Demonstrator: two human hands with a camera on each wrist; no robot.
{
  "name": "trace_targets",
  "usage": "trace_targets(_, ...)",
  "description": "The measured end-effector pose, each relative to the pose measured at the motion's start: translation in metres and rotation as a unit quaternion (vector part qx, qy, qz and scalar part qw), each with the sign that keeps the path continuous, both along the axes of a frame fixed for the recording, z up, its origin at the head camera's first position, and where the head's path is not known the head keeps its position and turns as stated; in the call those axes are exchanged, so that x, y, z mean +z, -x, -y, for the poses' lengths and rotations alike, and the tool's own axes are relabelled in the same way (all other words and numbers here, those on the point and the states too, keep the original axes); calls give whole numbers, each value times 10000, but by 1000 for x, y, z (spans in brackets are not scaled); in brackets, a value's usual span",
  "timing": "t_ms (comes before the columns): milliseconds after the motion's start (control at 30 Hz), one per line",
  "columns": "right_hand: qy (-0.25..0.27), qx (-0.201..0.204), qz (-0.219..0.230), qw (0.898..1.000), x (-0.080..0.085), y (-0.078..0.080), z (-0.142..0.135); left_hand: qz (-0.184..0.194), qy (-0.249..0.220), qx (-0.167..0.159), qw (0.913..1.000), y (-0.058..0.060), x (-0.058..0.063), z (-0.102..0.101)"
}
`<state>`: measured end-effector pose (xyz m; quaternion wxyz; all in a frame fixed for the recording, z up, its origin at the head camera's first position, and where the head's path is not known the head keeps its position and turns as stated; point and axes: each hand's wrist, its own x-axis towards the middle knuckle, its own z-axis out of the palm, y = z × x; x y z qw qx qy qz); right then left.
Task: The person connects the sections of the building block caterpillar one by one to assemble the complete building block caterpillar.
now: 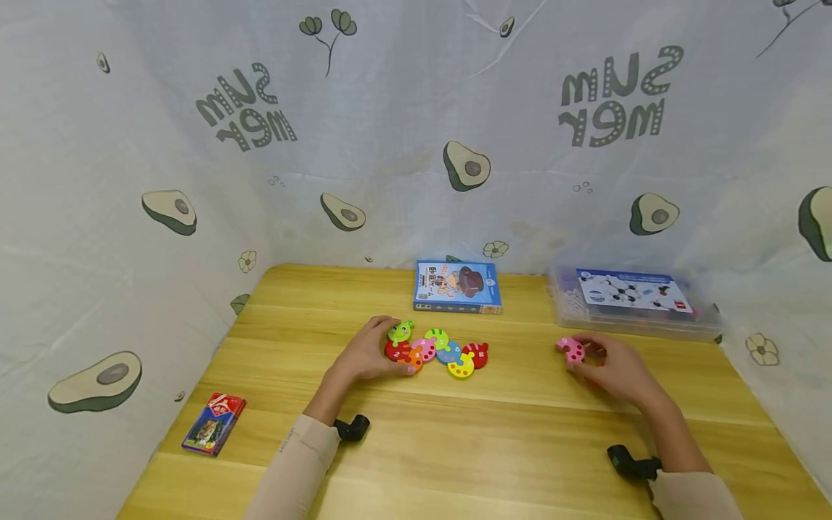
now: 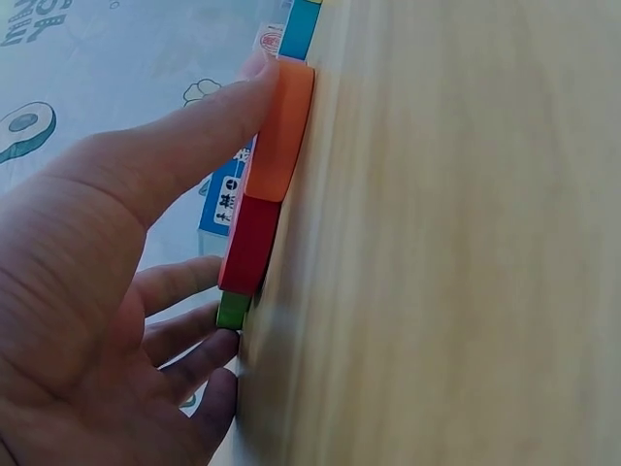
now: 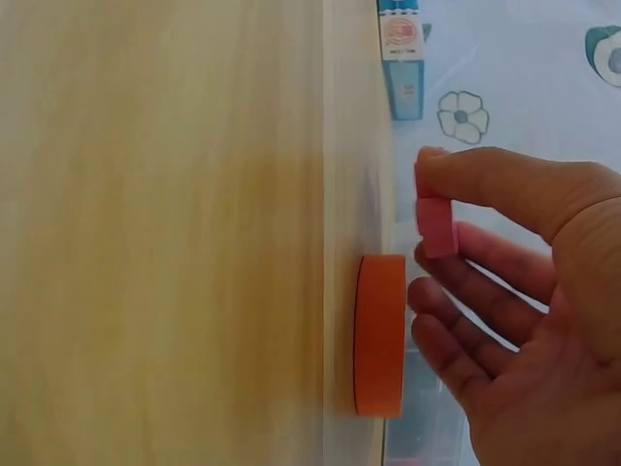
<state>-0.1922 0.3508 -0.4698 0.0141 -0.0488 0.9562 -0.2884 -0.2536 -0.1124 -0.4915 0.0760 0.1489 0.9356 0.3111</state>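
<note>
A wooden caterpillar puzzle of colourful numbered pieces lies joined in a wavy row on the table, its green smiling head at the left end. My left hand holds that end, the thumb against the orange piece and the fingers around by the red piece and green head. Off to the right, my right hand pinches a pink dotted piece between thumb and fingers, raised above the table. Beneath that hand a loose orange piece lies on the wood, mostly hidden in the head view.
Behind the caterpillar lies a blue game box. A clear plastic case with a molecule-picture card stands at the back right. A small red and blue card box is at the left table edge. A printed cloth hangs around the table.
</note>
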Motion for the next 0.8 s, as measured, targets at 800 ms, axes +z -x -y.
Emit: trace_targets(800, 776, 378, -171, 9961, 13, 31, 84, -76, 72, 24, 9999, 1, 0, -1)
